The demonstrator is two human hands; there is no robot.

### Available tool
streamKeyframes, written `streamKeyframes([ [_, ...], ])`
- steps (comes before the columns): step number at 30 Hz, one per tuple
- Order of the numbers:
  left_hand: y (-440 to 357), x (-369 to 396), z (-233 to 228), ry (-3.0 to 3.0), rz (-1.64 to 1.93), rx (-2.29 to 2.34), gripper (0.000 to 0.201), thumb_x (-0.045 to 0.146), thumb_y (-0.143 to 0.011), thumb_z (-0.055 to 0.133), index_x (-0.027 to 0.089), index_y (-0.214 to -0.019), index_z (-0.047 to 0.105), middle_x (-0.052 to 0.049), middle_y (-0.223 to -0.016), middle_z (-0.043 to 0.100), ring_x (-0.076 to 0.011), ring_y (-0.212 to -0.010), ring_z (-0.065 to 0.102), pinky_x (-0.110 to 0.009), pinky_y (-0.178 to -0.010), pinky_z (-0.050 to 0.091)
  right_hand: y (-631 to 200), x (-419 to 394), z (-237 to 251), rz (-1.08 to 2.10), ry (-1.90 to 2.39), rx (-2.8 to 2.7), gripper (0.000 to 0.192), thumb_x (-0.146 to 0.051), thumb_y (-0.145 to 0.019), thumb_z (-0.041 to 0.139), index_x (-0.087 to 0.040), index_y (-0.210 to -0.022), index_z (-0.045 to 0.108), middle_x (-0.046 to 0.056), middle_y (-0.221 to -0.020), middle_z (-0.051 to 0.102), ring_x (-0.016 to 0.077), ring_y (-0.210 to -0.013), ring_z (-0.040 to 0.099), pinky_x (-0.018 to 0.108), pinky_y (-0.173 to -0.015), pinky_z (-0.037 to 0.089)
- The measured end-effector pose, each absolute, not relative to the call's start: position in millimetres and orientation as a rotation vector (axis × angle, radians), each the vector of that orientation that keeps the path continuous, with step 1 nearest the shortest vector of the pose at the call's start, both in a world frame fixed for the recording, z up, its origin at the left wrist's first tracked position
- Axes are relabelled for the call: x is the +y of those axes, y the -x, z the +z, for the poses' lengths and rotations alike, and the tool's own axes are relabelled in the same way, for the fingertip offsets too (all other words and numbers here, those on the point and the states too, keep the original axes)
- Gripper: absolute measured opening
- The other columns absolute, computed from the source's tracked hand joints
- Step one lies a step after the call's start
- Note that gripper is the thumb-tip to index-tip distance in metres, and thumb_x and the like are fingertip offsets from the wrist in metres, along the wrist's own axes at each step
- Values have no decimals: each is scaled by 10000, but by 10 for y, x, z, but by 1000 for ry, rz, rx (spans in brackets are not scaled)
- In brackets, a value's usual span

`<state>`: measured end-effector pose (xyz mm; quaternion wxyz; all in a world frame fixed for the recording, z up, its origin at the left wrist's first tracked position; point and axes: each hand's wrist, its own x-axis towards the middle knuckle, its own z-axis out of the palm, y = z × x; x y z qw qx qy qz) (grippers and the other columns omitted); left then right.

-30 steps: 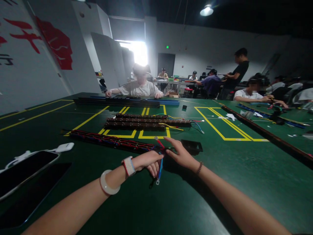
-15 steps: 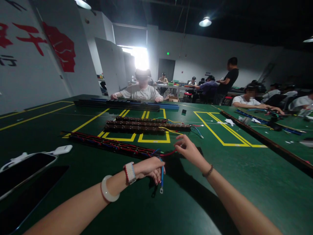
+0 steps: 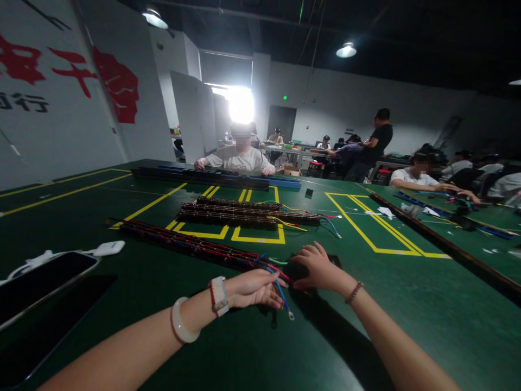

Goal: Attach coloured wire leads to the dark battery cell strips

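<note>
Since the previous frame, the right hand (image 3: 320,269) had come down by a black tray (image 3: 336,262), and the blue lead (image 3: 281,293) had swung rightward. Nearest, the left hand (image 3: 256,288) pinched that lead between thumb and fingers, its ring terminal (image 3: 290,315) hanging free above the green table (image 3: 244,358). The right hand's fingers curved downward (whether they gripped the tray, one could not tell). Just beyond lay a dark bar (image 3: 191,244) strung with red and blue wires, then a bundle of bars (image 3: 244,214); across the table sat a co-worker (image 3: 238,157).
</note>
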<state>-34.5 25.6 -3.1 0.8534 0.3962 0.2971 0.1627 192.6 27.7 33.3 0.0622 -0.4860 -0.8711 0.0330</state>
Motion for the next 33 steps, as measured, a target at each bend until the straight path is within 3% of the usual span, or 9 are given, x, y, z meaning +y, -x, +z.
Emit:
streamKeyframes([
  [3,314,219,-20,-794,384,608,308,370,-854,562,99,-997,531,-97,-783,668,-158,-699,668,-290,-731,494,-1887,248,370,162,1449,-2617,492,-491,-613,747,-218,-1006,633,53,-958,638,249,-993,546,508,-1021,232],
  [5,290,186,-4,-783,422,608,296,365,-845,579,95,-959,538,-104,-823,668,-148,-692,664,-290,-739,493,-1857,211,392,263,1471,-2594,424,-449,-636,741,-196,-954,619,47,-914,628,215,-884,562,402,-877,388],
  [7,268,151,13,-791,450,607,290,367,-847,576,86,-914,554,-98,-806,662,-142,-682,658,-286,-738,492,-1830,169,412,350,1508,-2562,382,-422,-663,723,-182,-932,595,47,-894,614,187,-787,551,305,-691,427],
  [9,249,118,29,-800,475,613,283,378,-853,566,95,-876,561,-75,-750,648,-139,-672,650,-283,-729,488,-1807,127,429,391,1522,-2536,366,-420,-680,709,-177,-919,574,44,-881,601,168,-730,532,269,-606,404],
  [18,161,58,-59,-786,590,685,231,361,-864,550,139,-805,523,-22,-645,592,-95,-584,563,-222,-613,420,-1656,-49,446,374,1467,-2581,258,-260,-709,679,-171,-893,522,47,-902,567,151,-728,522,258,-619,403],
  [23,144,67,-111,-832,624,705,260,384,-837,583,138,-776,527,4,-607,556,-79,-521,506,-213,-549,371,-1627,-71,457,401,1469,-2564,328,-343,-692,696,-166,-918,538,61,-915,572,162,-726,533,275,-635,430],
  [29,152,65,-62,-782,604,680,248,354,-857,561,115,-792,545,-24,-672,591,-69,-520,498,-203,-514,343,-1760,45,546,637,1298,-2627,506,-469,-783,602,-171,-1188,548,95,-1076,603,197,-914,580,315,-791,461],
  [33,177,62,-26,-725,582,711,204,315,-879,530,119,-822,541,-36,-723,611,-64,-519,508,-189,-484,330,-1846,132,558,608,1276,-2630,373,-377,-884,487,-207,-1203,579,72,-1082,650,189,-932,603,305,-796,463],
])
